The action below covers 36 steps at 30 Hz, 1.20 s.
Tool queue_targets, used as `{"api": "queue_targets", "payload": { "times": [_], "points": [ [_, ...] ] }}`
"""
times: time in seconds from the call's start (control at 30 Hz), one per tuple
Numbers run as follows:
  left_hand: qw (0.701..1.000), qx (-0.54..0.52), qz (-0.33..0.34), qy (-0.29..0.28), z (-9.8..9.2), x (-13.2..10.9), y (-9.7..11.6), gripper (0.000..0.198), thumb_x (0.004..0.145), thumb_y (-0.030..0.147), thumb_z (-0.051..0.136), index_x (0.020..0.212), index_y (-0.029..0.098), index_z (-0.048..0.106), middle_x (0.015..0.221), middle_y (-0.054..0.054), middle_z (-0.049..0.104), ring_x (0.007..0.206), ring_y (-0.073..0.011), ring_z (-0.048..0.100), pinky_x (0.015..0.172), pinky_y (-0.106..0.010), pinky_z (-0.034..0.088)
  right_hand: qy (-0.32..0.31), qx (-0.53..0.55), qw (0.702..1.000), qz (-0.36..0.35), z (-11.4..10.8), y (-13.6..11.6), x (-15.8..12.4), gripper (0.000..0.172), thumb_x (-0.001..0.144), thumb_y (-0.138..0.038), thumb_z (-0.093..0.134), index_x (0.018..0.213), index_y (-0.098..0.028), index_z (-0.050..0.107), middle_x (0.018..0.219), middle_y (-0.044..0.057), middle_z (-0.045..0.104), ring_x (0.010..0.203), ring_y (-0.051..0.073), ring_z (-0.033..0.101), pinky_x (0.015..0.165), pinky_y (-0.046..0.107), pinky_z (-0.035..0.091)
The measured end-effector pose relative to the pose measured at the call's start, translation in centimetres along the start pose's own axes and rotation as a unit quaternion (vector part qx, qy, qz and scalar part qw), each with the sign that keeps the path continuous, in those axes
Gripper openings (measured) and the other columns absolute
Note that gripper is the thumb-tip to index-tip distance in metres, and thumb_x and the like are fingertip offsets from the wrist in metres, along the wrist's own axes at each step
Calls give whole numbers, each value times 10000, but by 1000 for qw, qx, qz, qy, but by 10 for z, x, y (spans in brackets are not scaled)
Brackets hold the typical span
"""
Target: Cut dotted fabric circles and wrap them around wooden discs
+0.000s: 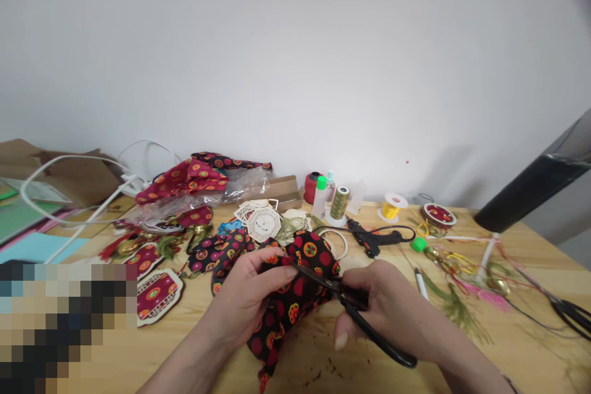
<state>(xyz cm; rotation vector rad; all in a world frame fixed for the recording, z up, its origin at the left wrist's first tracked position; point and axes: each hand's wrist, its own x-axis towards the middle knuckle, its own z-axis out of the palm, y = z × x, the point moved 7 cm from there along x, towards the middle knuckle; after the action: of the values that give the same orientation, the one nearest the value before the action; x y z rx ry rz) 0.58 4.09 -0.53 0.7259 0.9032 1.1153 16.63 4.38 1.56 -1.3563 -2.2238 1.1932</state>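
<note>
My left hand [252,292] pinches a piece of black fabric [295,314] printed with red and yellow round patterns. The cloth hangs down over the table's front part. In my right hand [383,301] is a pair of scissors [353,308] with black handles. Their blades lie against the cloth close to my left thumb; whether they are parted cannot be made out. More of the same dark printed fabric [221,252] lies bunched behind my left hand. Small dark scraps [330,372] are scattered on the wood below the cloth.
Behind the hands are pale cut-out plates [263,225], a glue gun [372,237], a green thread spool [340,203] and a yellow cord spool [391,206]. Decorated pendants [159,298] lie left. Tassels [455,305] and another pair of scissors [572,317] lie right. A black tube [530,194] leans there.
</note>
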Motion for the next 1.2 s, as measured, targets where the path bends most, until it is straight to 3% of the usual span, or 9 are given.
{"api": "queue_targets", "payload": {
  "times": [0.5,0.7,0.93,1.2],
  "points": [
    [1000,-11,3,-2,-3,2,-2,126,626,176,804,742,165,755,687,-38,743,631,-139,671,664,-221,514,35,-25,999,-2,-1,5,3,415,623,-415,780,470,-158,494,469,-75,295,496,74,220,406,207,152],
    [1000,-6,-5,-10,-2,3,-5,193,666,212,784,850,158,761,783,-72,758,702,-190,691,738,-304,532,40,-3,999,17,1,11,3,334,658,-389,753,503,-156,571,474,-64,386,512,82,249,414,209,170],
    [999,-12,14,26,-7,2,-2,146,684,259,776,771,148,737,746,-61,745,693,-183,680,720,-293,531,44,-7,999,23,0,9,5,256,695,-354,704,551,-149,651,493,-41,453,518,88,270,437,219,181],
    [999,-14,21,39,-11,5,-3,135,683,247,778,761,147,732,718,-51,732,675,-158,659,692,-262,511,41,-5,999,13,0,11,4,318,689,-419,725,554,-151,620,496,-62,355,524,86,265,431,210,185]
  ]
}}
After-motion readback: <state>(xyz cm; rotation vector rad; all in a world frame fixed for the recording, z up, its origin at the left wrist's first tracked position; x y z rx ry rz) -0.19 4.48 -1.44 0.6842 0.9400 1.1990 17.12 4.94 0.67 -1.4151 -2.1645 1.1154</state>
